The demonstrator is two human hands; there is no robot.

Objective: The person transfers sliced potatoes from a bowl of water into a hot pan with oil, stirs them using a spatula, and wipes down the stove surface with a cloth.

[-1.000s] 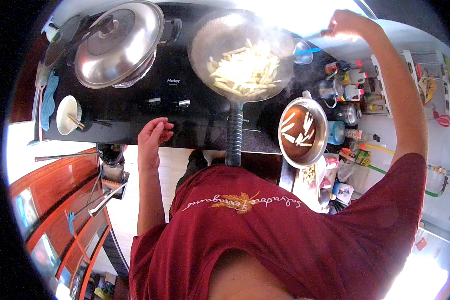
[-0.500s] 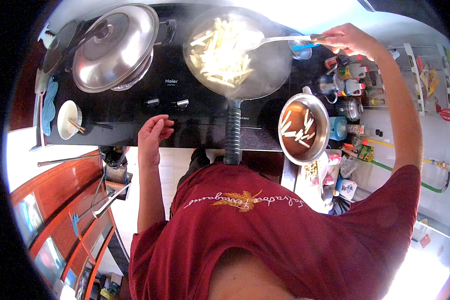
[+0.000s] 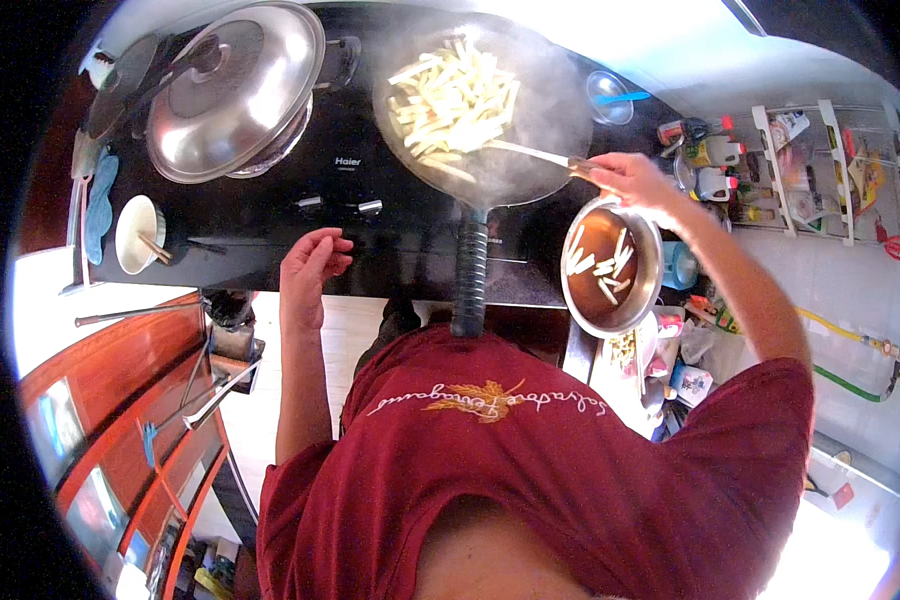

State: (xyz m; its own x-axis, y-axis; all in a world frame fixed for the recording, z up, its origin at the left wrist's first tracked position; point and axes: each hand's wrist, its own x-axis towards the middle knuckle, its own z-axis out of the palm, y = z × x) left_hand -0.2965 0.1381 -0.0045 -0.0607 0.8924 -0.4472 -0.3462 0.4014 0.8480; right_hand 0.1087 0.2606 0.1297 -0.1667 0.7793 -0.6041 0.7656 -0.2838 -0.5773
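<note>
My right hand (image 3: 630, 182) grips the handle of a metal spatula (image 3: 530, 153). The spatula's blade end is in the wok (image 3: 545, 190), against a heap of pale yellow cut strips (image 3: 455, 100). Its blade is hidden among the strips and steam. Wrapped in dark ribbed material, the wok's handle (image 3: 469, 275) points toward my body. My left hand (image 3: 315, 265) hangs in front of the stove's near edge, holding nothing, its fingers loosely bent and a little apart. Close below my right hand stands a metal bowl (image 3: 653, 270) with several pale strips lying in its bottom.
A large domed lid (image 3: 260, 120) covers a pan at the left of the black cooktop (image 3: 370, 250). A white bowl with chopsticks (image 3: 138, 230) sits near its left edge. Small bowl with blue spoon (image 3: 610, 98) stands right of the wok, beside several bottles (image 3: 715, 150).
My right hand has come down and left, nearer my body, bringing the spatula from over the strips to their lower right edge. The strips have shifted into a tighter heap. My left hand stays put.
</note>
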